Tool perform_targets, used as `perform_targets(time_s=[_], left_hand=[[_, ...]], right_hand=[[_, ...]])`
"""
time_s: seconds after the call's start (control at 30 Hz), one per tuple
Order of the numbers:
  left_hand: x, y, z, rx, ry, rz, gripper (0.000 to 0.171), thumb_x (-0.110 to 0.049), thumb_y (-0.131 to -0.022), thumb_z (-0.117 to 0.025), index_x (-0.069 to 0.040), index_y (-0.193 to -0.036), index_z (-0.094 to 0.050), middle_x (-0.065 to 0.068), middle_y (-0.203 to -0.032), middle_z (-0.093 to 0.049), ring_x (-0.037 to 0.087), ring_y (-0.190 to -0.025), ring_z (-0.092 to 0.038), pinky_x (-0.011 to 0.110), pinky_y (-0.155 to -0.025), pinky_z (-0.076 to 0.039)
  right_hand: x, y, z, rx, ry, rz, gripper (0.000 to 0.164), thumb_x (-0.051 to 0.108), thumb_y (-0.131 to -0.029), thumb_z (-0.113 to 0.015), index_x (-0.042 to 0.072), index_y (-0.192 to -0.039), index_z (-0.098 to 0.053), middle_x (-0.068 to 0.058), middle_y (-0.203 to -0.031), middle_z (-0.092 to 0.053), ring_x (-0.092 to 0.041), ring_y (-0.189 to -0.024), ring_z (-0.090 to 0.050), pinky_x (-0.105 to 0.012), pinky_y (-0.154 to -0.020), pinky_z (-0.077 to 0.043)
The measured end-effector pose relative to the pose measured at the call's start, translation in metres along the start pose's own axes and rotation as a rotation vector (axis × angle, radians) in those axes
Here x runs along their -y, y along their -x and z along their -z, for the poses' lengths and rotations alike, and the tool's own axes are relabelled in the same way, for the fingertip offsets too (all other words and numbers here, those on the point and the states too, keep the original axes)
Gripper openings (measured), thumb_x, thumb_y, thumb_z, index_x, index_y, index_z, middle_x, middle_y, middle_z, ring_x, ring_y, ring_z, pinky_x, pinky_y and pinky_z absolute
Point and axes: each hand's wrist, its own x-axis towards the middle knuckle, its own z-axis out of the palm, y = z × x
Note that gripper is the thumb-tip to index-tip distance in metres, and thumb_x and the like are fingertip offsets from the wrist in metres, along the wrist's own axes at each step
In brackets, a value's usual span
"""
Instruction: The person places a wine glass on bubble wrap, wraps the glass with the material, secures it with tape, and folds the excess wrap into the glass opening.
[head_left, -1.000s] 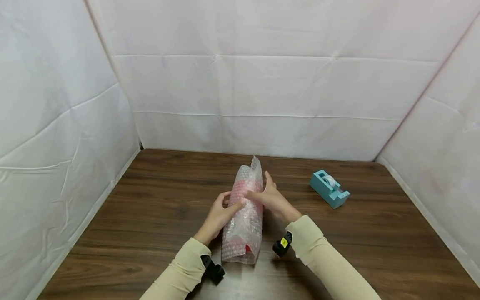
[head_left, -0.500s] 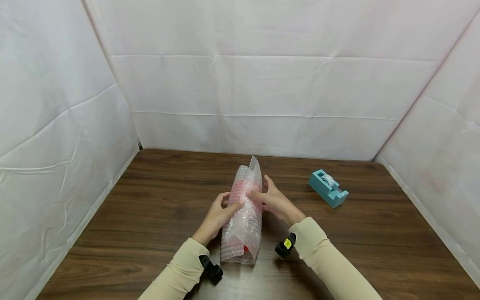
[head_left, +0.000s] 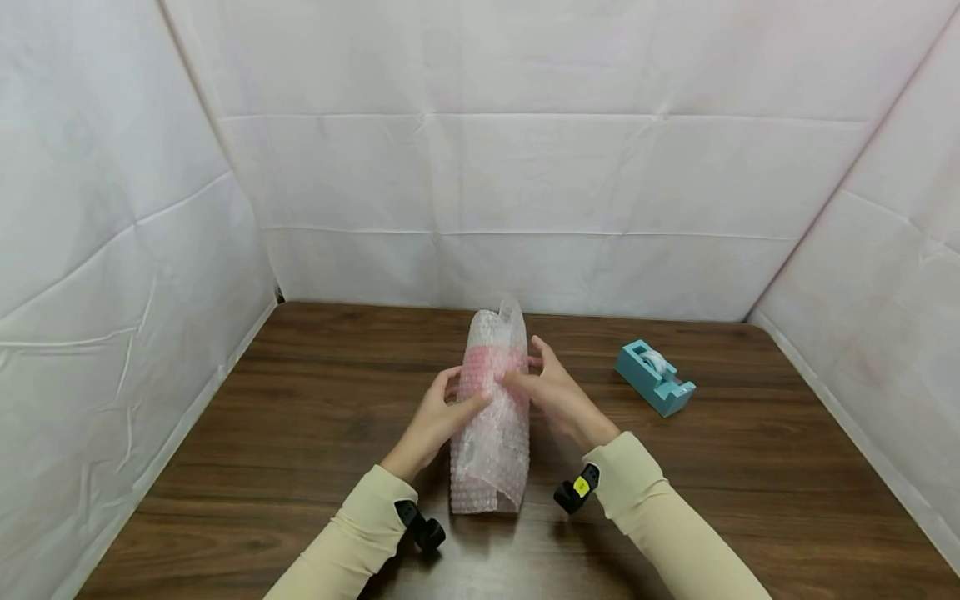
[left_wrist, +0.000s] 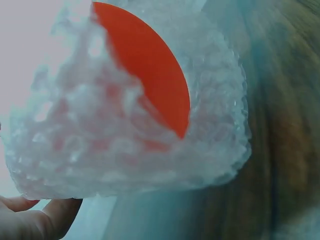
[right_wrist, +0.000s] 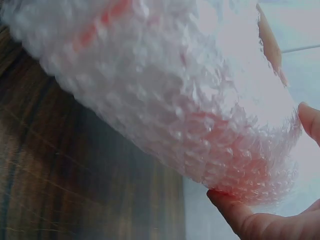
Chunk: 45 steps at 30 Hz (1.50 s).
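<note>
A long bundle rolled in clear bubble wrap (head_left: pixel 489 446) is held between both hands near the middle of the table, pointing away from me. Pink-red shows through its far half. In the left wrist view, a flat, curved red surface (left_wrist: pixel 157 75) is seen at the near end, partly covered by wrap; the item inside is otherwise hidden. My left hand (head_left: pixel 438 417) grips the left side, thumb on top, fingers around the side. My right hand (head_left: pixel 558 396) grips the right side likewise, thumb on top. Whether the bundle touches the table cannot be told.
A teal tape dispenser (head_left: pixel 651 382) with a roll of tape stands to the right on the dark wooden table (head_left: pixel 315 450). White cloth walls (head_left: pixel 525 175) enclose the back and both sides. A black camera (head_left: pixel 423 527) is strapped to each wrist.
The bundle has shifted slightly away from me and straightened, with both hands still on it. The red patch at its near end no longer shows in the head view.
</note>
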Motion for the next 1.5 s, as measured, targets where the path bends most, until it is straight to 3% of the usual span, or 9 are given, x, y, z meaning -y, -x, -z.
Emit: perform_targets(time_s=[0.4,0.6,0.77,0.93,1.17,1.5], left_hand=[[-0.018,0.0,0.001,0.047,0.032,-0.118,0.076,-0.026,-0.087,-0.071,-0.013,-0.148,-0.028,0.019,-0.141,-0.045,0.037,-0.127,-0.049,0.049,-0.096,-0.048],[-0.022,0.0,0.003,0.048,0.026,-0.211,0.08,-0.021,-0.084,-0.074,-0.013,-0.149,-0.027,0.015,-0.144,-0.042,0.033,-0.13,-0.046,0.049,-0.1,-0.045],[-0.025,0.0,0.004,0.065,0.023,-0.289,0.082,-0.016,-0.083,-0.075,-0.015,-0.149,-0.026,0.013,-0.146,-0.039,0.031,-0.133,-0.043,0.05,-0.105,-0.041],[-0.028,0.004,0.006,0.068,-0.006,-0.314,0.087,-0.015,-0.081,-0.077,-0.02,-0.15,-0.024,0.009,-0.148,-0.037,0.026,-0.138,-0.037,0.049,-0.11,-0.034],[-0.026,0.007,0.009,0.095,-0.025,-0.391,0.087,-0.008,-0.08,-0.077,-0.021,-0.149,-0.025,0.01,-0.141,-0.043,0.024,-0.131,-0.044,0.048,-0.108,-0.037],[-0.018,0.013,0.008,0.143,-0.087,-0.483,0.088,-0.009,-0.082,-0.074,-0.021,-0.151,-0.02,0.008,-0.141,-0.041,0.025,-0.126,-0.046,0.048,-0.103,-0.041]], right_hand=[[0.013,0.009,0.006,0.008,-0.006,0.164,0.102,0.029,-0.085,-0.072,0.025,-0.155,0.002,-0.011,-0.157,-0.018,-0.032,-0.144,-0.025,-0.054,-0.111,-0.03],[0.015,0.016,0.009,-0.002,0.046,0.251,0.105,0.034,-0.082,-0.075,0.031,-0.154,0.001,-0.006,-0.157,-0.021,-0.031,-0.141,-0.029,-0.054,-0.106,-0.037],[0.019,0.025,0.009,-0.009,0.076,0.387,0.107,0.03,-0.082,-0.076,0.029,-0.155,0.001,-0.006,-0.157,-0.021,-0.03,-0.142,-0.029,-0.055,-0.108,-0.035],[0.019,0.033,0.006,-0.009,0.066,0.531,0.109,0.023,-0.081,-0.078,0.029,-0.155,0.002,-0.004,-0.158,-0.02,-0.027,-0.142,-0.03,-0.055,-0.109,-0.032],[0.01,0.039,0.002,-0.01,0.067,0.694,0.11,0.008,-0.08,-0.077,0.032,-0.154,0.001,-0.004,-0.156,-0.024,-0.029,-0.136,-0.038,-0.053,-0.105,-0.038],[-0.002,0.045,-0.004,-0.039,0.082,0.737,0.109,0.007,-0.079,-0.077,0.033,-0.154,-0.003,-0.009,-0.155,-0.026,-0.031,-0.137,-0.036,-0.057,-0.103,-0.038]])
